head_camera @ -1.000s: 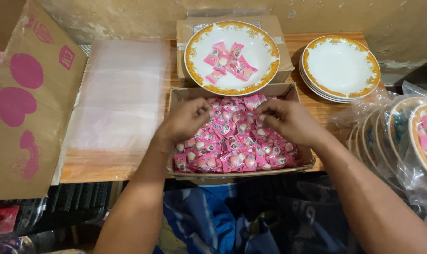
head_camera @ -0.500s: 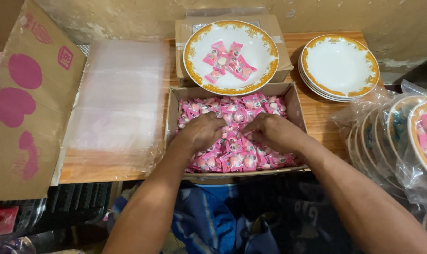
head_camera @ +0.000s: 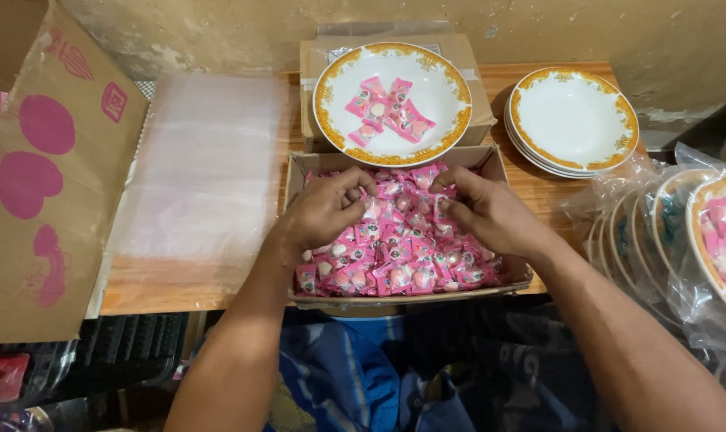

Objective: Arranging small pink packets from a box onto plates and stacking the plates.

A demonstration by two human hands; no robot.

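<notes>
Under our hands, candies (head_camera: 395, 256) are filling the box (head_camera: 491, 164); left hand (head_camera: 325, 212) and right hand (head_camera: 481, 210) are pinching wrappers. Beyond our fingers, the plate (head_camera: 331, 112) is overhanging; lifting carelessly risks knocking it.

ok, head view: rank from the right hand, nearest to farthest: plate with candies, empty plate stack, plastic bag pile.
From the right hand:
1. plate with candies, just above it, on a box.
2. empty plate stack, up and to its right.
3. plastic bag pile, far left, past the left hand.
</notes>
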